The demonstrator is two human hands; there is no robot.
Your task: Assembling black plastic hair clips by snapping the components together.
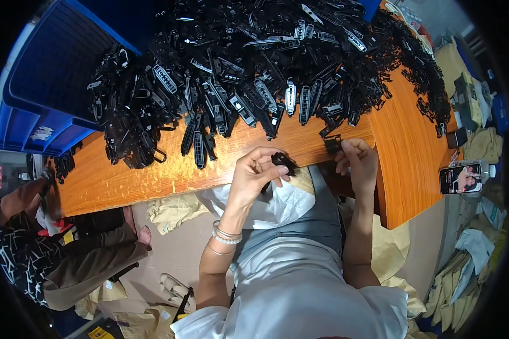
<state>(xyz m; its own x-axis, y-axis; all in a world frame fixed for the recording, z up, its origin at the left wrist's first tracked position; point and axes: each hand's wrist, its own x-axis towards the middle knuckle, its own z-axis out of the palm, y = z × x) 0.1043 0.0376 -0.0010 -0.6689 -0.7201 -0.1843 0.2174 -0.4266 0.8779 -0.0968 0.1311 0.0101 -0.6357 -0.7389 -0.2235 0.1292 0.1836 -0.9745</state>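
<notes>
My left hand is closed on a small black plastic part, pinched between thumb and fingers above my lap, just off the table's front edge. To its right, my right hand is raised with its fingers bent in a pinch. A small dark plastic piece shows at its fingertips and seems to be held there. Beyond both hands spreads a big heap of black plastic parts, many long and narrow with ladder-like slots. A white sack lies across my lap.
A blue crate stands at the table's left end. The wooden table bends toward me on the right, where a phone stands by its edge. At the left another person's legs show. Tan bags lie on the floor.
</notes>
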